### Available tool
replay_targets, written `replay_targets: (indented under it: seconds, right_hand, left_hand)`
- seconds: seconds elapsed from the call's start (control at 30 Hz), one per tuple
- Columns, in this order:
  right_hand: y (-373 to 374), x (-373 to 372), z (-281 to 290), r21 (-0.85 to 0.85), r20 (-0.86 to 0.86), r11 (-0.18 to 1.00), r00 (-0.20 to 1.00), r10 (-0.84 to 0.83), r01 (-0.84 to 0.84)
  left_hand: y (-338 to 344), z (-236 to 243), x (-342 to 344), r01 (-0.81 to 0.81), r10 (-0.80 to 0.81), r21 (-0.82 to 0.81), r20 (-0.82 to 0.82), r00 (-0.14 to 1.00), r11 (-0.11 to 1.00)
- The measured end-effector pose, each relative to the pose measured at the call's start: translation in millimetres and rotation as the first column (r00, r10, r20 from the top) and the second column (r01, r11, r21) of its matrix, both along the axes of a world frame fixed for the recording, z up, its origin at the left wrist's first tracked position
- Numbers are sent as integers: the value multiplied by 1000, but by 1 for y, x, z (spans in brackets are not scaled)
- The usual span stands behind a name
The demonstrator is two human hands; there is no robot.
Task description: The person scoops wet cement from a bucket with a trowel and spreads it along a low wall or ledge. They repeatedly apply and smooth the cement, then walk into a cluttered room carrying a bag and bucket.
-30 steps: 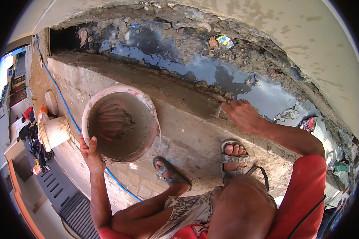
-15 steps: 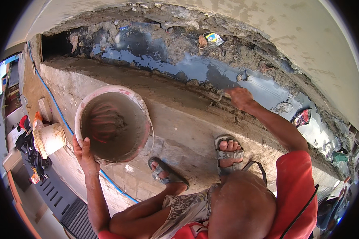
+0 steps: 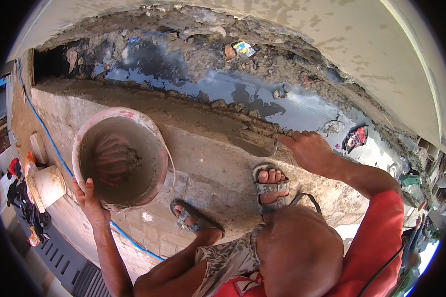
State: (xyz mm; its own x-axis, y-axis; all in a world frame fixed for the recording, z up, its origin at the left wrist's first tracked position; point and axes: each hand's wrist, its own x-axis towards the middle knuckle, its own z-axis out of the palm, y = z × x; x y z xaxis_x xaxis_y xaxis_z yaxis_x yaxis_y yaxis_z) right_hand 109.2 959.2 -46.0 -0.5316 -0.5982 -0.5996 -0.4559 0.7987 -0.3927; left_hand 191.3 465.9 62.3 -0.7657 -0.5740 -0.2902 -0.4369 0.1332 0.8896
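My left hand [image 3: 89, 200] grips the lower left rim of a pale, pinkish bucket [image 3: 162, 163] holding wet grey mortar [image 3: 129, 166] with reddish ridges showing inside. To the right, my right hand [image 3: 312, 153] is closed on what looks like a flat trowel [image 3: 255, 142], lying against a band of wet mortar on the concrete ledge [image 3: 193, 121] beside the ditch. The trowel's handle is mostly hidden by my fingers. My sandalled feet [image 3: 270, 193] are on the concrete below the ledge, between the bucket and my right forearm.
A ditch of dark water [image 3: 248, 99] with rubble and litter [image 3: 243, 48] runs along a pale wall [image 3: 376, 54]. At left are a blue hose [image 3: 47, 128], a white bucket [image 3: 47, 190], black and red items [image 3: 20, 200] and a slotted grey surface [image 3: 59, 262].
The view has shifted slightly. My right hand has moved toward the lower right with the trowel over the last half second. My left hand still grips the bucket.
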Motion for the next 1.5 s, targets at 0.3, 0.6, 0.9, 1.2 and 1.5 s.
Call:
replay_targets:
  seconds: [0.3,0.6,0.9,1.2,1.5]
  right_hand:
    - [-37,-36,55,-321,413,892,895,-170,318]
    - [-186,-57,56,-264,886,819,464,-3,510]
    - [-307,-5,42,-423,722,753,690,-56,503]
    - [-254,-27,20,-332,-203,755,824,529,-566]
    - [-263,-52,71,-504,79,828,941,328,-246]
  left_hand:
    - [10,9,-7,104,-92,133,-94,991,986]
    - [14,-2,-29,142,-101,246,-174,980,959]
    - [8,-7,-28,238,-214,161,-155,964,958]
    - [33,3,-39,438,-437,9,-56,898,899]
    - [12,0,-49,333,-311,205,-130,941,920]
